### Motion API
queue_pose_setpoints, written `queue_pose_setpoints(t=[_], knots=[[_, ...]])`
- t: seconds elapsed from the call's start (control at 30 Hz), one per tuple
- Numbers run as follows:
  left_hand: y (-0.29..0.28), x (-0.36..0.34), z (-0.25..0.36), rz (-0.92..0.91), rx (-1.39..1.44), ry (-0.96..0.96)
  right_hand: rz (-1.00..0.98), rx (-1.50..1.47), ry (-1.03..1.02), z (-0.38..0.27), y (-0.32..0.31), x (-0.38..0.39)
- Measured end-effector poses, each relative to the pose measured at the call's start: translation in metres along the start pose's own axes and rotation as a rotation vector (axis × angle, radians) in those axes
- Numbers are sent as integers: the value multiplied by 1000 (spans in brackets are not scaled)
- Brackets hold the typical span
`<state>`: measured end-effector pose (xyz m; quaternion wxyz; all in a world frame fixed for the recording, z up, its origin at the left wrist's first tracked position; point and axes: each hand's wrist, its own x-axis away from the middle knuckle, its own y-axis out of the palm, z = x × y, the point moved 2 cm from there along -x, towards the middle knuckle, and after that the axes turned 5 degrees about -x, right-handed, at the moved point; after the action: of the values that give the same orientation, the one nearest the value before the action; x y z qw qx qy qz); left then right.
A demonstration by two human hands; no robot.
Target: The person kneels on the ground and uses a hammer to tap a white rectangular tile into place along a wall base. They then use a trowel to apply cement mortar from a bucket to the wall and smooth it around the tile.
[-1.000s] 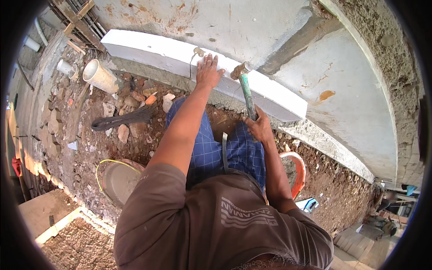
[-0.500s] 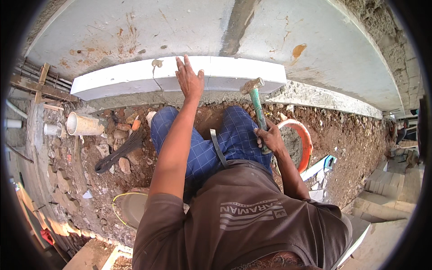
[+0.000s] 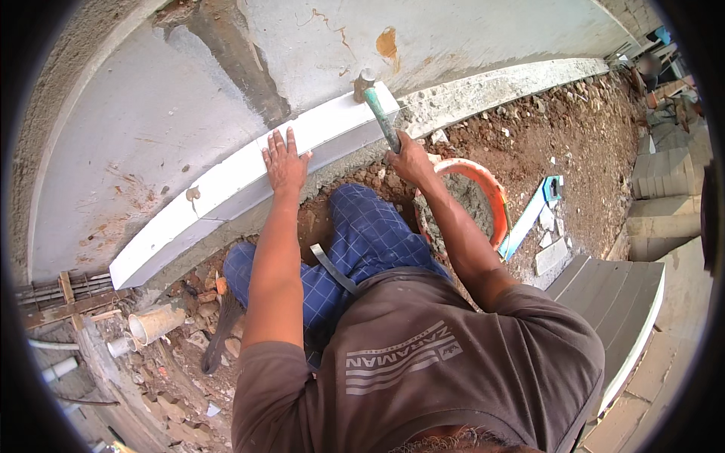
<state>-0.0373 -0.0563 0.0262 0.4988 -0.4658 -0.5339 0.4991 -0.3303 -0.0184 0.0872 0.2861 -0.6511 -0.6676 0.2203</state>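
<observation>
A row of white lightweight blocks (image 3: 240,169) lies on grey mortar along the foot of a wall, with a brown smear on its top. My left hand (image 3: 286,162) rests flat on the blocks, fingers stretched out. In my right hand (image 3: 412,160) is a hammer (image 3: 383,118), gripped by its green handle. The hammer's metal head is at the right end of the row, near the wall; whether it touches the block cannot be told.
An orange-rimmed bucket (image 3: 501,208) of grey mix stands by my right forearm. Beyond it lies a handsaw (image 3: 527,219) with a blue handle. Grey blocks (image 3: 604,298) are stacked at right. A pipe piece (image 3: 157,323) and dark strap (image 3: 221,332) lie left. A person shows far right.
My right hand has moved the hammer forward, from beside my knee to over the right end of the blocks. The view has turned to the right. My left hand stays on the blocks.
</observation>
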Motion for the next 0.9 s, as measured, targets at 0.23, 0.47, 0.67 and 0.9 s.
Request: queue_pose_setpoints(t=[0.23,0.47,0.67,0.9], knots=[[3,3,-10,25,-28,19,-71,-175,82,-3,-4,-12],[5,0,-12,79,7,37,-73,-7,-10,-38,-6,11],[0,2,-9,39,-1,28,-225,-59,127,-6,7,-11],[4,1,-9,72,-5,34,-173,29,23,-30,8,10]])
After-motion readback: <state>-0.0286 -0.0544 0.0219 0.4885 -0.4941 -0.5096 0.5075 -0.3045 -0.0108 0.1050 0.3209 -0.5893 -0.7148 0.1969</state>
